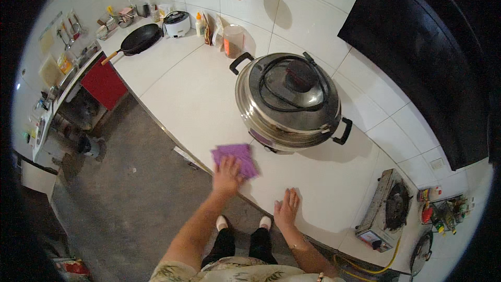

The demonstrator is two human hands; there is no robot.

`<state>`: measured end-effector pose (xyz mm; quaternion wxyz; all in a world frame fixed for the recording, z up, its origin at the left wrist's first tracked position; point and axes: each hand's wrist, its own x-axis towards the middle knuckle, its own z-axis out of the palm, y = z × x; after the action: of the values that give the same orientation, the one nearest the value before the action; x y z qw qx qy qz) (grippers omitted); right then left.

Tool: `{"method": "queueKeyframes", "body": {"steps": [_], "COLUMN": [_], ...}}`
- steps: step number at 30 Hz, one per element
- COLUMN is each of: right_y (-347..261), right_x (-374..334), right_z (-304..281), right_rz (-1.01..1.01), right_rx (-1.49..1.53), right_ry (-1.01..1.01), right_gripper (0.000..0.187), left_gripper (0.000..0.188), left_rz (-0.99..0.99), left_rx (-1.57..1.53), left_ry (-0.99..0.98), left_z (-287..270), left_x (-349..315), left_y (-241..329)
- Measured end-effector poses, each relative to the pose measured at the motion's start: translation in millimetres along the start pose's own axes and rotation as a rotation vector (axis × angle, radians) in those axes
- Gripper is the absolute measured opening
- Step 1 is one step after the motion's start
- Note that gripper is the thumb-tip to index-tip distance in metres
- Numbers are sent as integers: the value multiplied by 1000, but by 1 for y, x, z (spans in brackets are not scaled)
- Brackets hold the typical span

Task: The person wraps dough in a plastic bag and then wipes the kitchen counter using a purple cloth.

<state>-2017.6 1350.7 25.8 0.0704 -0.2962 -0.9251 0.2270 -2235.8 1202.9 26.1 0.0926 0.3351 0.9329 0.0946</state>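
Observation:
My left hand lies flat with its fingers spread on a folded purple cloth, pressing it onto the white countertop near the front edge. My right hand rests on the same counter, close to the edge, fingers stretched out and holding nothing. Just beyond the cloth stands a large steel electric pot with black side handles. On its domed lid lies a coiled black cord.
A portable gas stove with a yellow hose sits at the right. Farther back are a clear canister, a small rice cooker and a black frying pan. A dark range hood overhangs the right side.

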Motion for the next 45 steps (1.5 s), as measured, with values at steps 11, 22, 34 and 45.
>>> {"method": "queueKeyframes", "body": {"steps": [11, 22, 34, 45], "right_y": [-69, -66, -68, -79], "right_x": [33, 35, 44, 38], "right_z": [25, 34, 24, 23], "right_rz": [36, -62, -21, 91], "right_rx": [-201, -260, -259, -194], "right_ry": [25, 161, 12, -93], "right_gripper": [59, 57, 60, 64], "left_gripper": [62, 65, 61, 63], "left_rz": [449, 40, 217, -257], "left_rx": [-7, -79, -46, 18], "left_ry": [-121, 132, -33, 98], "left_z": [-4, -29, -29, -50], "left_x": [4, 135, 203, 167], "left_y": [-18, -124, -69, -234]}}
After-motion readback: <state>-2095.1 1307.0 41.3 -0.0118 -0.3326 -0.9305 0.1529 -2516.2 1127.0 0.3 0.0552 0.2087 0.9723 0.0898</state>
